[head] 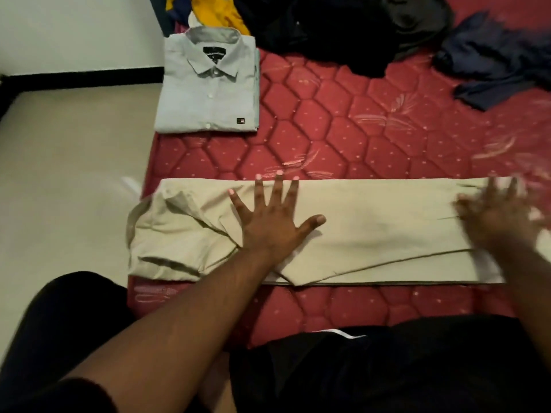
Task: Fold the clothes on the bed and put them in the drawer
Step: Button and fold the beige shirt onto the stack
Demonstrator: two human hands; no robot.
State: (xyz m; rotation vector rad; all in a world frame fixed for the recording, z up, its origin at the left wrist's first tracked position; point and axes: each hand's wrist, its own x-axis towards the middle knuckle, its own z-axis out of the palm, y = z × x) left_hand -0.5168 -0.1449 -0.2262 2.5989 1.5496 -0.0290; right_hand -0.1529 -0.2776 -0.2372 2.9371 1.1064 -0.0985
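Beige cotton-like trousers (357,234) lie lengthwise across the near edge of the red quilted mattress (343,120), already doubled leg over leg into one long flat strip, so this garment looks partway through its folding. The left hand (268,222) presses flat on the trousers toward their rumpled waist end, fingers straight and spread, holding nothing. The right hand (501,222) is over the leg end of the same trousers; it is blurred, its fingers seem spread and loose, and whether it touches the cloth I cannot tell. The waist end bunches in soft creases and overhangs the mattress edge, while the leg part is smooth, with a crisp hem line along its near side.

Beyond the trousers, at the mattress's left edge, sits a pale grey-blue button-up shirt (208,84), folded into a neat rectangle with collar up and a small dark label on its front: one piece seemingly finished. Farther still, a yellow and blue crumpled garment (208,10) sits behind the shirt, a heap of black and dark grey clothes (343,28) spreads to its right, and a loose navy blue garment (495,61) sprawls to the right of the heap. These look unfolded, so most of the work remains by my reading. No drawer is in view, and nothing appears put away yet.
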